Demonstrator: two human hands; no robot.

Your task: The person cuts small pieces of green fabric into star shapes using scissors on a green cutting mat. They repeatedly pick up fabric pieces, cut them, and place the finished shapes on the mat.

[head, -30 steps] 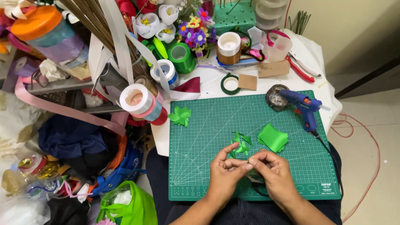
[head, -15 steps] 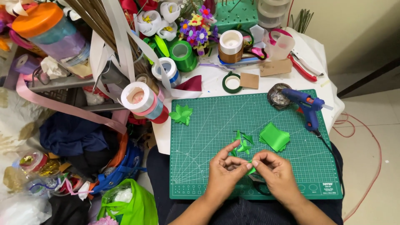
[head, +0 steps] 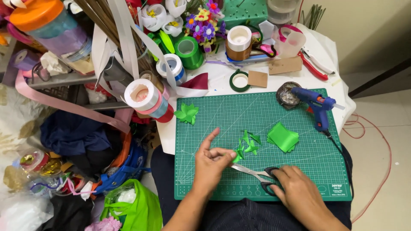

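Seen from above, over a green cutting mat [head: 265, 124] on a crowded white tabletop [head: 216, 87]: left hand [head: 210, 164] pinching a small folded piece of green ribbon [head: 236, 156] between thumb and fingers, index finger raised, grip closed on the piece. Right hand [head: 297, 194] resting on the dark handles of a pair of scissors [head: 257, 175] lying flat on the mat, blades pointing toward the left hand; fingers draped over the handles, grip too hidden to tell. Just beyond, a cluster of folded green ribbon petals [head: 250, 143], then a stack of green ribbon squares [head: 282, 137]. Farther back, a blue glue gun [head: 317, 107] at the mat's right edge, a finished green ribbon leaf cluster [head: 187, 113] at its left corner.
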